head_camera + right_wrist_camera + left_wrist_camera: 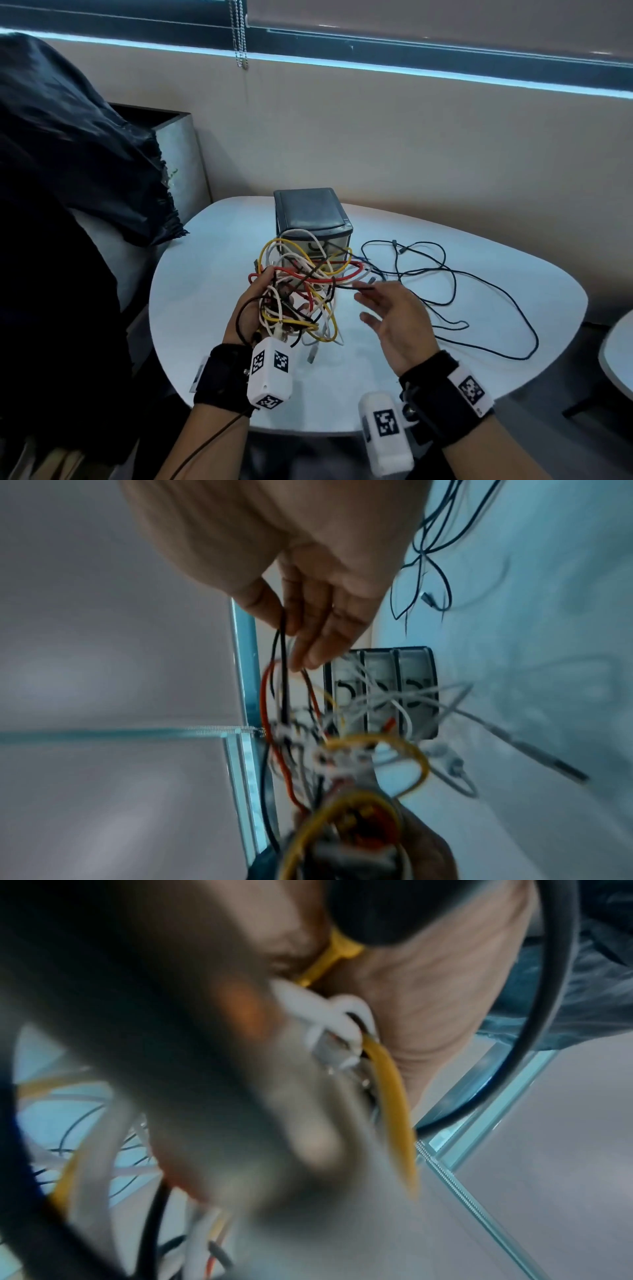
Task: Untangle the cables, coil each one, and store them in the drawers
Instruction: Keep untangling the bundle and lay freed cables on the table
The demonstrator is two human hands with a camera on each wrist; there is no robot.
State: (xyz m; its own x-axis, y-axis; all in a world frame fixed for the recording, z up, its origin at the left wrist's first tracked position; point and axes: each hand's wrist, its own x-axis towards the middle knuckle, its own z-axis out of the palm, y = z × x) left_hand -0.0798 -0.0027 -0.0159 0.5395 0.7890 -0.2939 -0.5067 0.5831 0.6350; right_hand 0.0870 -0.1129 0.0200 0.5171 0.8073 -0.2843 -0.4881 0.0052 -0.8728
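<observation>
My left hand (255,301) grips the tangle of cables (301,287) above the counter (205,274), just before the drawers (313,219). My right hand (394,318) pinches a black strand (356,288). Tugging hard could tighten knots.

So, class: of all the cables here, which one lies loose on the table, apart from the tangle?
The long dark cable, sprawled in loops on the white table right of the drawers. The others are bunched in the left hand.
</observation>
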